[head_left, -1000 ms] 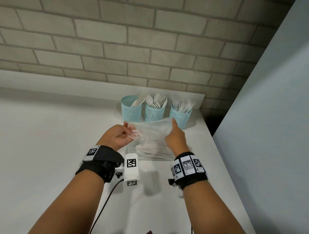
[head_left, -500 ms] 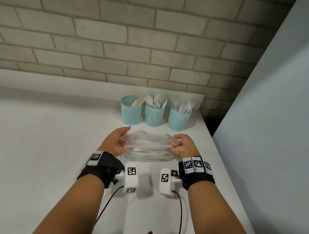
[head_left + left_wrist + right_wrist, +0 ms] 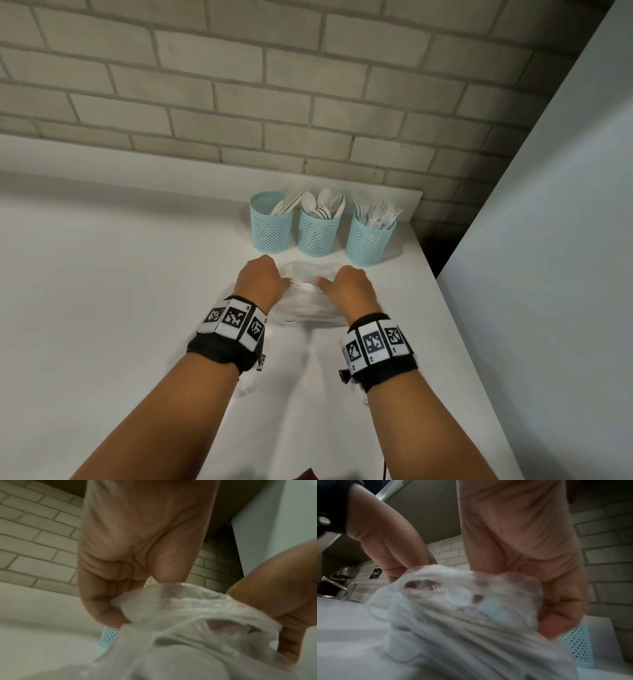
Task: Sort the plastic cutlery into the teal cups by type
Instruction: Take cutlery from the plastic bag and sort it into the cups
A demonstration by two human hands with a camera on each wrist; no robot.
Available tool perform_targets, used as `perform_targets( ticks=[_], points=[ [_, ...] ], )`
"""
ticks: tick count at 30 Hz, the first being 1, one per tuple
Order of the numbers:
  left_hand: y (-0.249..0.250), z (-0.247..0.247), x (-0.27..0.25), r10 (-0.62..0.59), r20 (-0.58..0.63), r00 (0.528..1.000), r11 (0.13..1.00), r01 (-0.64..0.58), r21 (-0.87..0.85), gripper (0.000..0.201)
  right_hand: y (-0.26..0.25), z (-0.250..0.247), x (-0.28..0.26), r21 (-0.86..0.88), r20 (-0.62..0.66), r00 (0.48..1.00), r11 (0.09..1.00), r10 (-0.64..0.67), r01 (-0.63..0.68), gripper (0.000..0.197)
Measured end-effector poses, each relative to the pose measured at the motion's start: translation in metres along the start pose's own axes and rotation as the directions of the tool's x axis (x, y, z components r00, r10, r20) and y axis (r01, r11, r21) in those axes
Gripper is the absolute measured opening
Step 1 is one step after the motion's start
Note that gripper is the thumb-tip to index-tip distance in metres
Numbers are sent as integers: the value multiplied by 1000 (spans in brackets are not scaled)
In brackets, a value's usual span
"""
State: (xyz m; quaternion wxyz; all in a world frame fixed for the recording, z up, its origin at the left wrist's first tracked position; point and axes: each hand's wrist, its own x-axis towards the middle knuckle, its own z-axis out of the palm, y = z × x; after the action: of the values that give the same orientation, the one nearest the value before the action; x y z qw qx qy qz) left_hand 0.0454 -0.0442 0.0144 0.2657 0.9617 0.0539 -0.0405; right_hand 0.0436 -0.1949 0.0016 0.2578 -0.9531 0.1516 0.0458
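Pale brick wall (image 3: 274,85) is backing a white table (image 3: 102,308), where three teal cups (image 3: 318,233) are standing in a row, holding white cutlery (image 3: 323,205). Just in front, the left hand (image 3: 262,284) and right hand (image 3: 349,291) are both gripping a clear plastic bag (image 3: 308,301), fingers curled into it.

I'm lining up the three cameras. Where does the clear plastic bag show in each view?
Head: clear plastic bag at centre, between both hands, in front of the teal cups.
Left wrist: lower right, bunched below the left hand.
Right wrist: centre and lower part, left of the right hand.
Shared landmark: the teal mesh cups and brick wall.
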Motion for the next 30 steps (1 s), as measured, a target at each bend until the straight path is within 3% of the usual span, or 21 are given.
perform_targets(
  ticks=[4,6,8,9,10,11,14,17,18,20,22,23,24,25,26,28,30],
  points=[
    [-3,-3,3,-32,-33,999,990,27,-142,37,3,-4,-2,67,-96,990,992,-100,107,27],
    [-4,-8,5,-56,-13,998,947,49,-317,37,8,-10,0,161,-164,978,975,-126,153,34],
    [-5,-10,7,-113,111,987,831,156,-535,28,15,-17,3,344,-144,987,931,-77,122,42],
    [-5,-12,9,-165,224,960,666,276,-693,20,18,-21,4,500,-77,997,864,-19,56,37],
    [-6,-14,12,-180,352,919,410,395,-822,18,23,-23,6,658,21,999,752,40,-44,26],
    [-8,-15,14,-108,413,904,294,426,-856,27,26,-24,8,781,126,989,606,83,-150,16],
    [-20,-12,18,-104,532,841,48,538,-842,37,36,-23,18,896,341,928,246,149,-368,8],
    [-35,-3,22,-114,610,784,-183,588,-788,43,40,-23,22,882,465,868,-13,177,-470,20],
    [-36,0,21,-117,611,783,-196,585,-787,40,41,-23,21,881,472,867,-50,160,-470,25],
    [-36,2,20,-142,579,803,-126,566,-815,31,44,-18,24,883,462,873,13,157,-470,25],
    [-35,-1,17,-142,560,816,-73,555,-828,24,46,-16,26,874,347,902,259,257,-411,21],
    [-33,-6,15,-154,541,827,1,548,-837,19,45,-19,25,824,233,931,451,281,-343,26],
    [-32,-11,15,-172,509,844,125,531,-838,19,43,-23,24,702,116,958,661,262,-265,29],
    [-33,-15,16,-205,459,864,316,503,-805,31,41,-28,23,543,8,978,820,211,-181,30],
    [-34,-17,16,-241,394,887,505,462,-729,47,39,-33,22,390,-82,986,915,143,-100,33],
    [-31,-25,10,-245,273,930,792,354,-498,61,33,-42,16,203,-134,990,979,49,-21,46],
    [-23,-30,3,-184,252,950,925,254,-283,54,25,-43,9,152,-82,996,988,42,-29,53]
  ],
)
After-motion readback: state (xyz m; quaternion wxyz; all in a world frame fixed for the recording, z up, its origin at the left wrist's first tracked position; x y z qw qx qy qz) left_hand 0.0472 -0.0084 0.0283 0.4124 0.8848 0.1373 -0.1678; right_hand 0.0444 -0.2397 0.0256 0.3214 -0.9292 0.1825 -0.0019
